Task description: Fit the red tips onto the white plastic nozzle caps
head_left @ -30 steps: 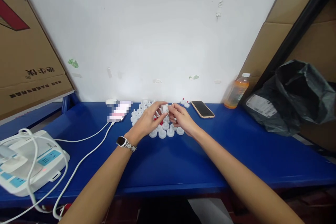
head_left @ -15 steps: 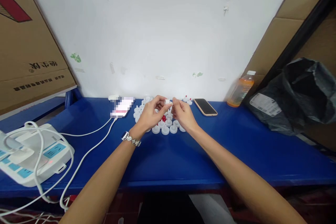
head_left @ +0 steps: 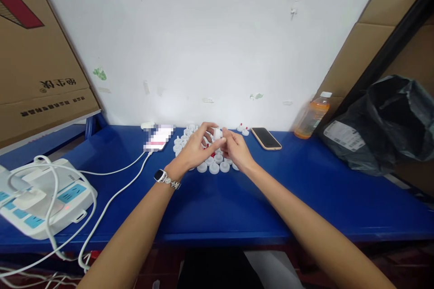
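Between thumb and fingers, my left hand [head_left: 198, 146] grips a white plastic nozzle cap [head_left: 217, 134] above the table. My right hand [head_left: 237, 148] is closed in a pinch right against the cap's right side; what its fingertips hold, if anything, is hidden. Beneath and around both hands stand several more white nozzle caps [head_left: 214, 168], most with the spout up. Small red pieces [head_left: 212, 154] lie among them, partly covered by my hands. Behind my right hand are two white caps with red tips [head_left: 245, 131].
A phone in a tan case [head_left: 266, 138] lies right of the caps. Left are a charging phone [head_left: 158, 140], white cables and a power strip [head_left: 64, 203]. An orange drink bottle [head_left: 312, 116] and a black plastic bag [head_left: 376, 131] stand right. A white wall [head_left: 210, 45] rises behind.
The cap in my left hand has turned and now shows more of its body. My left fingers have opened slightly around it. Both hands stay at nearly the same place.
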Action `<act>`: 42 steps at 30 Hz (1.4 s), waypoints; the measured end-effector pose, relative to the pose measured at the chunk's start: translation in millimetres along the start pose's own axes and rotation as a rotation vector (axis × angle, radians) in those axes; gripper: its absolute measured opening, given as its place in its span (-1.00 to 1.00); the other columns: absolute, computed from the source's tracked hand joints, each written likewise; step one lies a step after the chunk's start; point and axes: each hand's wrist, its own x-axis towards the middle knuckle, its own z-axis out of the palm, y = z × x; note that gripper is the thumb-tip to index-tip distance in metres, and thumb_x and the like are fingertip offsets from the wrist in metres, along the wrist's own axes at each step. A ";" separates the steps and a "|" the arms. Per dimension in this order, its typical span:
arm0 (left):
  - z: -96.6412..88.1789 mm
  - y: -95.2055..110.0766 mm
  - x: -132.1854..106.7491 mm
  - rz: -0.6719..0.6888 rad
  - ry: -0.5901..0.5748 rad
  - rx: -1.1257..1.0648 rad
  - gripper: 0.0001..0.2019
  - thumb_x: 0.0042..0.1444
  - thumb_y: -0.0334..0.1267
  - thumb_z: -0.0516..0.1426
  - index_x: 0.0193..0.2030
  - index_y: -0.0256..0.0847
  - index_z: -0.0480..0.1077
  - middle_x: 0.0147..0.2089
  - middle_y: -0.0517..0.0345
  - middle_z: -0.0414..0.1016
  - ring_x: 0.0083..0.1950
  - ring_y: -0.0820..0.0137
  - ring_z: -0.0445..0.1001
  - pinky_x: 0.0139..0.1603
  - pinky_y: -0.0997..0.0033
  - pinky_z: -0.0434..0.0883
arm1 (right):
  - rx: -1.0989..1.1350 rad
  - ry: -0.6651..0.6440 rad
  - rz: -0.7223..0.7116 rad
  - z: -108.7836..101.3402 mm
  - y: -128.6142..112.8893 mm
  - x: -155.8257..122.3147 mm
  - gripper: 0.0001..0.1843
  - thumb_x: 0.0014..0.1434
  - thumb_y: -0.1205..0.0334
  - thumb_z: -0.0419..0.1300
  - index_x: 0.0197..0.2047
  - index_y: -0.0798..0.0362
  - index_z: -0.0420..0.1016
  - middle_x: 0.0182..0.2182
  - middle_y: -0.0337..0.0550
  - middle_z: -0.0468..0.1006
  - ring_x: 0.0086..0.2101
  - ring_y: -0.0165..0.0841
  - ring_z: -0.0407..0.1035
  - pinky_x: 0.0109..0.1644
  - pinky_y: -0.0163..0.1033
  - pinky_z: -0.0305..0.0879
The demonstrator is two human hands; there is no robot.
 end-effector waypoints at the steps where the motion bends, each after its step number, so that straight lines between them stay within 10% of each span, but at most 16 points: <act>1: -0.5 0.6 -0.6 0.041 -0.028 0.020 -0.61 0.21 0.00 0.16 0.09 -0.12 0.32 -0.18 0.14 0.46 -0.26 0.41 0.42 -0.24 0.41 0.38 | 0.056 -0.027 0.057 -0.8 -0.7 -0.5 -0.45 0.15 -0.33 0.10 -0.49 -0.04 0.06 -0.65 -0.40 -0.01 -0.65 -0.49 -0.12 -0.61 -0.33 -0.15; 5: 3.0 2.5 0.2 0.041 -0.056 -0.054 -0.68 0.24 -0.01 0.13 0.01 -0.14 0.34 -0.39 0.23 0.37 -0.39 0.45 0.35 -0.33 0.43 0.32 | 0.054 -0.068 0.086 -1.7 -1.9 -5.0 -0.45 0.19 -0.33 0.04 -0.49 -0.05 0.04 -0.64 -0.41 -0.04 -0.64 -0.48 -0.13 -0.59 -0.32 -0.16; 15: -9.0 -10.9 9.3 -0.437 0.166 -0.521 -0.44 0.20 0.27 0.01 -0.59 -0.16 0.16 -0.72 0.39 -0.11 -0.67 0.55 -0.05 -0.59 0.44 0.06 | -0.849 0.230 -0.578 -9.2 -5.9 -7.6 -0.63 0.43 0.13 -0.18 -0.43 -0.02 0.12 -0.46 -0.16 0.33 -0.37 -0.30 0.24 -0.18 -0.17 0.12; 25: -18.4 -24.5 3.8 -0.327 0.047 -0.220 -0.54 0.12 0.19 0.16 -0.12 -0.20 0.39 -0.36 0.13 0.52 -0.21 0.31 0.53 -0.32 0.44 0.34 | -0.609 -0.061 -0.379 -21.5 5.5 11.3 -0.64 0.39 0.01 -0.02 -0.04 0.02 0.50 -0.17 -0.10 0.52 -0.14 -0.29 0.39 -0.01 -0.16 0.22; 32: -8.1 -11.3 -0.5 -0.280 -0.196 -0.243 -0.60 0.15 0.11 0.18 -0.10 -0.20 0.39 -0.30 0.08 0.59 -0.30 0.35 0.53 -0.32 0.41 0.37 | -0.164 -0.151 -0.196 -38.1 -5.6 2.9 -0.69 0.17 -0.02 0.26 -0.26 0.09 0.47 -0.47 -0.23 0.52 -0.42 -0.40 0.39 -0.29 -0.27 0.27; 42: -4.2 -11.3 2.1 -0.229 -0.169 -0.056 -0.60 0.24 0.11 0.08 -0.28 -0.24 0.46 -0.27 0.05 0.59 -0.28 0.36 0.52 -0.26 0.39 0.41 | -0.645 -0.622 0.106 -73.9 -35.0 -11.4 -0.92 0.03 0.30 0.27 -0.38 0.12 0.58 -0.49 -0.16 0.60 -0.43 -0.36 0.46 -0.35 -0.31 0.29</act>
